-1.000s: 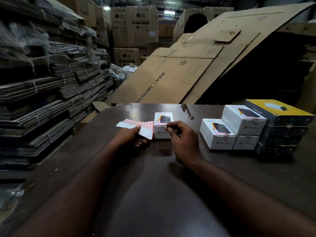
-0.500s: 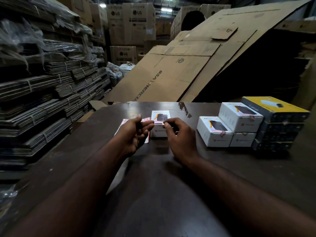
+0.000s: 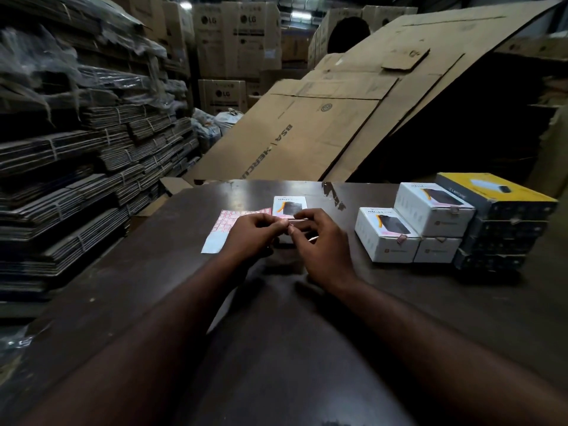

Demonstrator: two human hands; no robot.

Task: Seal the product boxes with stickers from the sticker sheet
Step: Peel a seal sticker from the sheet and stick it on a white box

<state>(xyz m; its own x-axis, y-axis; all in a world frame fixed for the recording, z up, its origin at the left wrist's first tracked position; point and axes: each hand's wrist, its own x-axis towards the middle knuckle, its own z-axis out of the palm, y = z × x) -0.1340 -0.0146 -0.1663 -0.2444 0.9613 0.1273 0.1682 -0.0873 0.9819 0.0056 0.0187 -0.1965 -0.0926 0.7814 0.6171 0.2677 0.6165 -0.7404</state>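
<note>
Head view.
A: You've let go of the sticker sheet (image 3: pixel 229 221). A second ago your left hand (image 3: pixel 250 236) had it lifted. Now it lies flat on the table (image 3: pixel 307 333), left of centre, just beside the white product box (image 3: pixel 289 206).
B: You've also brought that hand across to your right hand (image 3: pixel 321 245). They meet over the box's near edge at mid-frame, fingers curled, with thumb and forefinger tips pinched and touching.
A: Is a sticker between them? It's too small to tell, so I can't say what either hand holds.
B: My judgement is that you've peeled one and are lining it up on the flap. This box isn't sealed yet.
A: At the right of the frame, three white boxes (image 3: pixel 387 235) already carry small pinkish seals (image 3: pixel 401 238) on their edges. They sit beside the dark stack (image 3: pixel 504 232) with the yellow-topped box (image 3: pixel 491 192).
B: Next you'd press it across the opening, then reach back for the sheet.
</note>
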